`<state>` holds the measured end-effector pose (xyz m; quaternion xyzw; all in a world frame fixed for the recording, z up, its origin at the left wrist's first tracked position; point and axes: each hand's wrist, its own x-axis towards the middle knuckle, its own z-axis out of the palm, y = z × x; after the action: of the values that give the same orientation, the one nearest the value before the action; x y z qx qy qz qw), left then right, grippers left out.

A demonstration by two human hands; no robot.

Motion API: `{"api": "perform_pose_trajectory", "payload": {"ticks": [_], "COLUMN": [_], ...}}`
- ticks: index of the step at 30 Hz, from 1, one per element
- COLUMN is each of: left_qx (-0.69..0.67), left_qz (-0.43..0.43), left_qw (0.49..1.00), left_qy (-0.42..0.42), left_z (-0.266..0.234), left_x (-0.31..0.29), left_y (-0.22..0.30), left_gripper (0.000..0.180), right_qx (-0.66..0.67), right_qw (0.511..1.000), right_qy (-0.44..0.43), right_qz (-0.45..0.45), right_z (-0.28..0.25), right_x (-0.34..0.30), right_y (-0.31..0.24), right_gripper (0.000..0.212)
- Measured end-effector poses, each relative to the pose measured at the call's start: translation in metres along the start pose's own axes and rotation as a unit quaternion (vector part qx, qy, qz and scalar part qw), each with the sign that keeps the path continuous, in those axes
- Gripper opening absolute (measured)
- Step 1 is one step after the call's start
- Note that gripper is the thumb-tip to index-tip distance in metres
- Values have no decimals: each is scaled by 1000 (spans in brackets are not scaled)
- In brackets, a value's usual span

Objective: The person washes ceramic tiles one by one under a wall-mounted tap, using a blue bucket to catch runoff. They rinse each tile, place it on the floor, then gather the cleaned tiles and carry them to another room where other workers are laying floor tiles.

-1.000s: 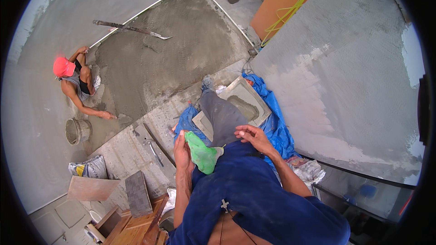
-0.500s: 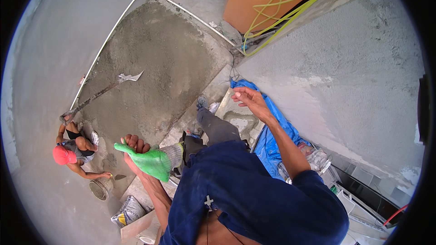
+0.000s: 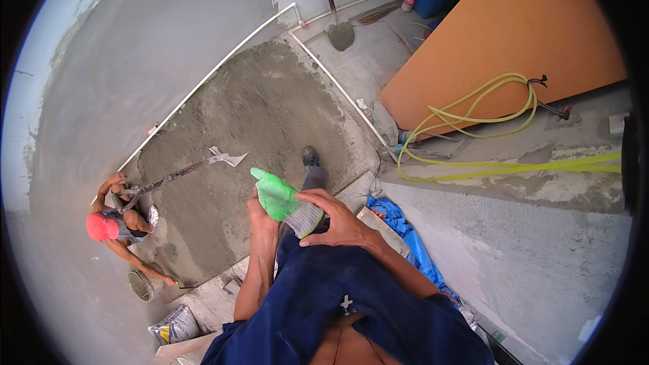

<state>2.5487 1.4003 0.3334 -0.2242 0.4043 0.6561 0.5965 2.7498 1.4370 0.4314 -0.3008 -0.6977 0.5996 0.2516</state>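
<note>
A green-coated work glove (image 3: 276, 197) with a grey knit cuff is held in front of my body, its green end toward the upper left. My left hand (image 3: 259, 215) is closed on its left side, with most of the fingers hidden behind the glove. From the other side, my right hand (image 3: 343, 222) grips the cuff, fingers along its upper edge and thumb at the lower edge. Both hands are bare. One of my boots (image 3: 310, 156) stands on the grey wet-looking mortar (image 3: 250, 108) beyond the glove.
At left a co-worker in a red cap (image 3: 102, 226) crouches by a bucket (image 3: 140, 285), near a long-handled tool (image 3: 182, 174) lying on the mortar. A shovel (image 3: 340, 35) leans at the back. Right are an orange panel (image 3: 500, 40), yellow hose (image 3: 473, 120), blue tarp (image 3: 414, 240) and low wall (image 3: 500, 257).
My right hand has come in from the right and taken hold of the cuff. The glove, in my left hand, has moved up and right. One foot has stepped forward onto the mortar.
</note>
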Motion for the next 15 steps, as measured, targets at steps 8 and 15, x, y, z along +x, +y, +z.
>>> {"api": "perform_pose_trajectory", "payload": {"ticks": [8, 15], "left_qx": [-86, 180], "left_qz": [-45, 21], "left_qw": [995, 982], "left_qy": [5, 52], "left_z": [121, 207], "left_x": [144, 140], "left_y": [-45, -27], "left_gripper": [44, 44], "right_qx": [-68, 100], "right_qw": [991, 955], "right_qy": [109, 219], "right_qz": [38, 173], "right_z": [-90, -192], "right_x": [124, 219], "right_y": [71, 86], "right_gripper": [27, 26]}}
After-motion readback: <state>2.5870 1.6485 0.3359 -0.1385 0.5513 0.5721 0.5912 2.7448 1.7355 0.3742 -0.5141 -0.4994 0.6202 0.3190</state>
